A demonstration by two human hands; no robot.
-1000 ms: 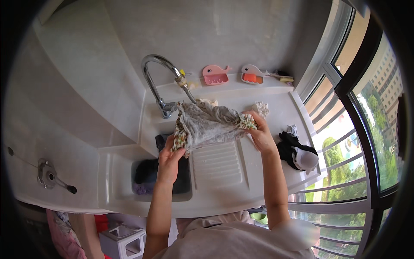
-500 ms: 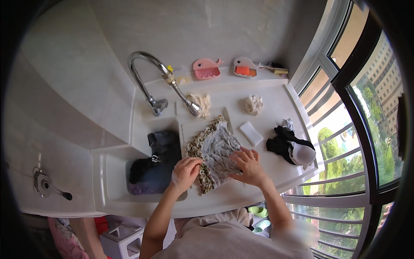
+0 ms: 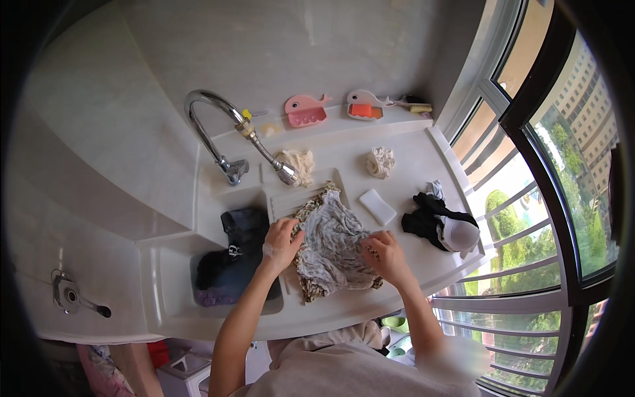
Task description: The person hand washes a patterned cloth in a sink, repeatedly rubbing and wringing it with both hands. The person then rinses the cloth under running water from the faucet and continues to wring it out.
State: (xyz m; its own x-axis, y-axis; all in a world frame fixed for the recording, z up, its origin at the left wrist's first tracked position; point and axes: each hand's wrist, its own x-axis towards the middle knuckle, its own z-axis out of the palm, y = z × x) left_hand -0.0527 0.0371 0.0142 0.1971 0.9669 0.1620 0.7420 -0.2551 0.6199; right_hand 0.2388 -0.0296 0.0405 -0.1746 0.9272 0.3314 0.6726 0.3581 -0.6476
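Observation:
A wet grey and leopard-patterned garment [image 3: 331,238] lies spread on the ribbed washboard of a white sink unit [image 3: 410,159]. My left hand [image 3: 281,243] presses on its left edge, fingers curled into the cloth. My right hand [image 3: 382,255] grips the garment's right side near the counter's front. A chrome tap [image 3: 218,126] arches above, its spout ending just beyond the garment's far end.
Dark clothes [image 3: 231,255] soak in the basin at the left. A white soap bar [image 3: 377,206], two crumpled cream cloths [image 3: 380,161], a black-and-white garment pile [image 3: 443,221] and two whale-shaped holders [image 3: 305,110] sit on the counter. A window runs along the right.
The garment was held up under the tap a second ago; now it lies flat on the washboard with both hands pressed on it, nearer to me.

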